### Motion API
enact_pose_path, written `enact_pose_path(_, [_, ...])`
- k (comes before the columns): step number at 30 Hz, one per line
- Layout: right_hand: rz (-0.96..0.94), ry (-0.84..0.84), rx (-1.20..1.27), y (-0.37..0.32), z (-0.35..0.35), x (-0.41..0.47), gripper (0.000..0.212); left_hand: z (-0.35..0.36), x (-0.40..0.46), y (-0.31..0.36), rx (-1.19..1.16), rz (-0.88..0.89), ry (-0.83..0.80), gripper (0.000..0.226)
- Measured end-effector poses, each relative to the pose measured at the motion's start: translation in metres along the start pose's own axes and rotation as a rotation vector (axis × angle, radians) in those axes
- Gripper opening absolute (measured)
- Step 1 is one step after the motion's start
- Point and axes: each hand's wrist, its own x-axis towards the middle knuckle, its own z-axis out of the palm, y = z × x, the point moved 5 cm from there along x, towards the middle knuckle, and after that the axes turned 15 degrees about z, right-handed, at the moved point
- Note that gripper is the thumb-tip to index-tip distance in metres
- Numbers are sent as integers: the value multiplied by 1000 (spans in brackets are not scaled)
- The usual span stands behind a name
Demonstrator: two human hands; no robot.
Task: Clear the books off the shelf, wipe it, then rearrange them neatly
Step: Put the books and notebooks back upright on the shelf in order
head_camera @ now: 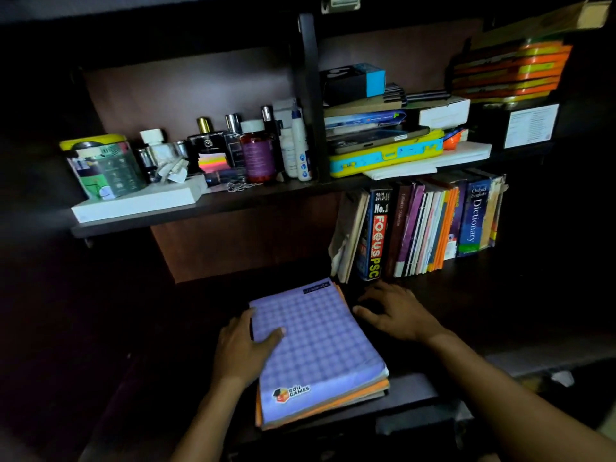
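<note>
A small stack of notebooks (316,348), topped by a purple checked cover marked "edu GAMES", lies flat on the dark lower surface (483,315). My left hand (241,345) grips the stack's left edge, thumb on the cover. My right hand (396,313) lies just right of the stack with its fingers spread on the dark surface. Behind it a row of upright books (423,228) stands on the right side of the lower shelf, from a "Focus PSC" volume to a blue Oxford dictionary (475,218).
The upper shelf board (233,201) carries a printed jar (103,168), perfume bottles and lotions (256,151), and a flat white box (140,201). Right of a dark divider (311,95) lie stacked boxes, a yellow-blue case (386,156) and orange folders (513,68).
</note>
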Motion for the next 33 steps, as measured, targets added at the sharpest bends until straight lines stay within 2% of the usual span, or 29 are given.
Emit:
enact_pose_path(2, [66,-79,78,-6,8,-8,84,1,-10,-2,-194,19,96,75])
enact_pose_path(5, [162,-193,-15,-28,18,-23,72,-9,-9,3,-384,23,235,78])
enact_pose_path(8, [230,-152,-82,-55,17,-35,84,-22,-16,-1,-554,-23,435,78])
enact_pose_path(11, [156,-59,-138,-88,24,-47,99,-45,-31,-22,-758,-186,696,78])
enact_pose_path(13, [104,-61,-125,-101,39,-51,103,-62,-33,-38,-883,-277,809,54])
enact_pose_path(14, [82,-75,-117,-109,46,-50,102,-75,-30,-46,-904,-264,836,37])
enact_pose_path(15, [71,-97,-122,-110,53,-46,101,-87,-26,-49,-891,-228,856,24])
enact_pose_path(16, [32,-110,-138,-120,59,-40,102,-108,-23,-52,-827,-172,904,22])
enact_pose_path(19, [-98,-105,-165,-137,64,-22,117,-153,-7,-51,-618,-20,1020,34])
enact_pose_path(22, [-164,-162,-162,-142,64,-13,126,-161,13,-51,-573,19,1019,41])
enact_pose_path(26, [-161,-168,-147,-144,63,-7,108,-151,34,-59,-509,34,1025,36])
enact_pose_path(30, [-184,-197,-146,-145,68,5,126,-141,59,-56,-375,53,1036,32])
enact_pose_path(33, [-203,-203,-127,-150,66,9,111,-139,70,-53,-341,48,1027,31])
